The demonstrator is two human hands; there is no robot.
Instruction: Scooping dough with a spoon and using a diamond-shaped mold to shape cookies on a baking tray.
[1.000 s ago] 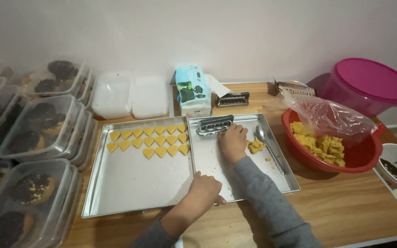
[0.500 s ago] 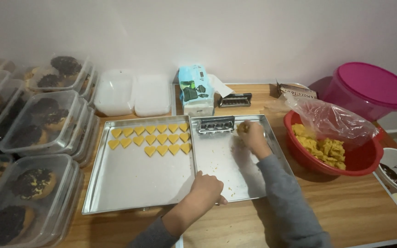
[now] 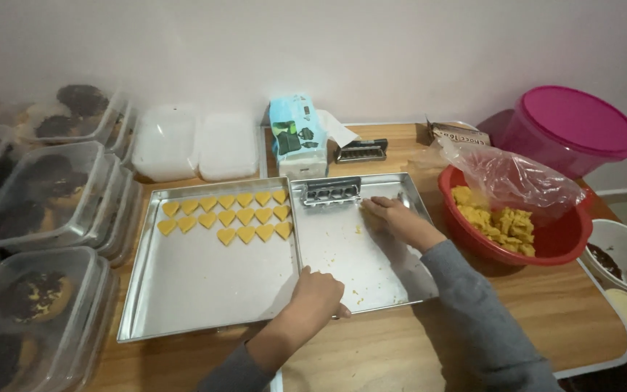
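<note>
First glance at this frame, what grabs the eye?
The rows of yellow heart-shaped cookies at the far end of the left metal tray, then the red bowl of yellow dough at right with the pink lidded tub behind it. The right hand rests on the right metal tray near a metal cutter; the left hand grips the trays' near edge.

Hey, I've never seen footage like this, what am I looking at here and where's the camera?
The camera sits on a person's head and looks down at their own two bare hands; there is no machine. On a wooden table lie two metal trays. The left tray carries rows of yellow heart-shaped cookies. The left hand rests on the near edge of the right tray. The right hand reaches beside a metal cutter; whether it holds anything is unclear. A red bowl holds yellow dough.
</note>
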